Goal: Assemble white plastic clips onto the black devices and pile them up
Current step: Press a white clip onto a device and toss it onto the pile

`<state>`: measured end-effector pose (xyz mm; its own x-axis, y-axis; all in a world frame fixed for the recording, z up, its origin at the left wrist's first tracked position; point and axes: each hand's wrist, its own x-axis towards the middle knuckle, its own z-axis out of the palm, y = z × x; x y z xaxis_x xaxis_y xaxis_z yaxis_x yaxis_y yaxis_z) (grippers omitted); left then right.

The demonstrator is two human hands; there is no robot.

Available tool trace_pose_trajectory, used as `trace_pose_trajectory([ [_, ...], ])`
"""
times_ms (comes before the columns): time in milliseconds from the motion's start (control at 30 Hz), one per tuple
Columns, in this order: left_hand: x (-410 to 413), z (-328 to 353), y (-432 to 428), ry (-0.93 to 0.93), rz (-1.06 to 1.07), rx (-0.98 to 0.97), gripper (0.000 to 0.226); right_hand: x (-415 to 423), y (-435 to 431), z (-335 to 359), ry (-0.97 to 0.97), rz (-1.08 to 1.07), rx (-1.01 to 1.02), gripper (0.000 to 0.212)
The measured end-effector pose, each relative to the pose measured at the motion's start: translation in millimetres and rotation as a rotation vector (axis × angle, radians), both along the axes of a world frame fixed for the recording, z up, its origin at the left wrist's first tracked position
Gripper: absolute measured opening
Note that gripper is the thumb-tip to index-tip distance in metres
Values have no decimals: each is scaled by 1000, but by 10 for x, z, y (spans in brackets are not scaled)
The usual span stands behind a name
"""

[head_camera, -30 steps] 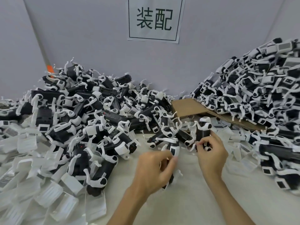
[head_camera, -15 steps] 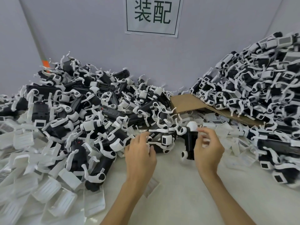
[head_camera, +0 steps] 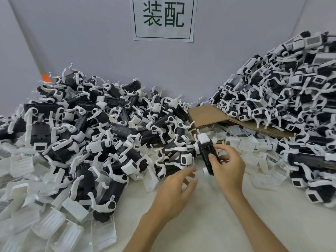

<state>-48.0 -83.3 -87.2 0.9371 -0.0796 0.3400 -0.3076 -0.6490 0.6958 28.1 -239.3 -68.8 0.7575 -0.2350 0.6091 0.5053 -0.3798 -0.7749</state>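
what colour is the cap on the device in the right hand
White cap, black device; head view.

Only one legible text: a white paper sign point(head_camera: 163, 18) on the wall point(head_camera: 81, 42), top centre, w/ two big dark chars "装配" inside a thin rectangular border. Everything else is barcode stickers point(head_camera: 319, 60), bars visible but digits too small to read. Some sit on black devices in the right pile point(head_camera: 291, 99), e.g. near its top. Some are on devices in the left pile point(head_camera: 91, 124). Several more are on clear plastic pieces point(head_camera: 267, 160) lying on the desk point(head_camera: 200, 224) btw. the piles.
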Motion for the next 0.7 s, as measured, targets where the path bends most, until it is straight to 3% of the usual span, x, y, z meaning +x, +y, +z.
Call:
trace_pose_trajectory([
  [133, 0, 69, 72, 200, -55, -338, 33, -68, 47, 70, -112, -18, 120, 26],
  [267, 44, 109, 136, 271, -101, -531, 52, -188, 150, 124, -126, 196, 130, 20],
  [367, 57, 90, 168, 265, -105, -576, 59, -249, 233, 148, -130, 349, 1, 20],
  [467, 58, 65, 169, 288, -103, -642, 51, -289, 315, 133, -134, 427, -166, 24],
  [633, 47, 90, 135, 228, -36, -573, 59, -288, 321, 120, 8, 573, -164, 38],
  [700, 62, 85, 135, 190, -8, -649, 55, -274, 307, 114, 91, 639, -109, 42],
])
